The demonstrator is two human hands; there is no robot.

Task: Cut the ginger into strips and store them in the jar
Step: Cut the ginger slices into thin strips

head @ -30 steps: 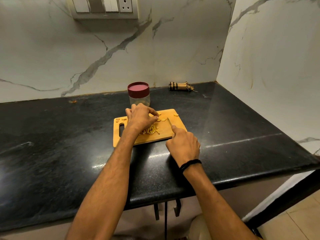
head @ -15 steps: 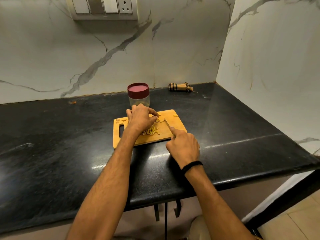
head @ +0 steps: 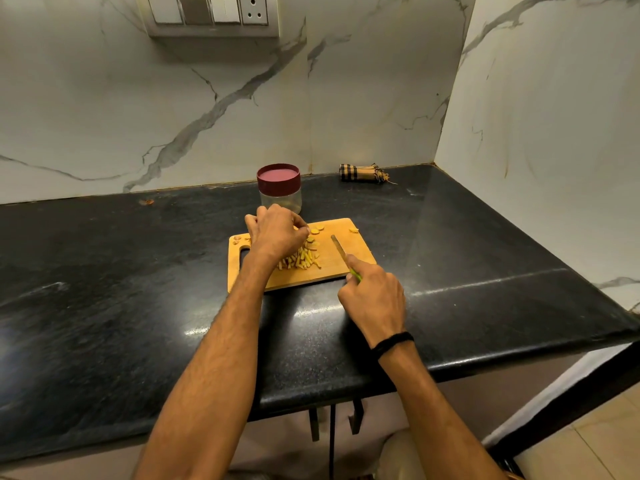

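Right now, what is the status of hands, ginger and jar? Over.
Left hand curled over ginger slices, grip hidden. Right hand grips knife. Strips piled on board. Jar behind board, lid on.

The cutting board [head: 298, 280] lies on the counter [head: 104, 289]. The jar [head: 280, 190] stands just behind it. Ginger strips [head: 300, 261] lie mid-board, with the knife [head: 338, 247] to their right. A rolled cloth [head: 362, 173] lies behind and to the right, against the wall [head: 242, 116].

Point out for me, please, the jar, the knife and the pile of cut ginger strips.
jar [head: 282, 199], head view, on its clear wall.
knife [head: 339, 247], head view, on the middle of the bare blade.
ginger strips [head: 303, 260], head view, on the middle of the pile.
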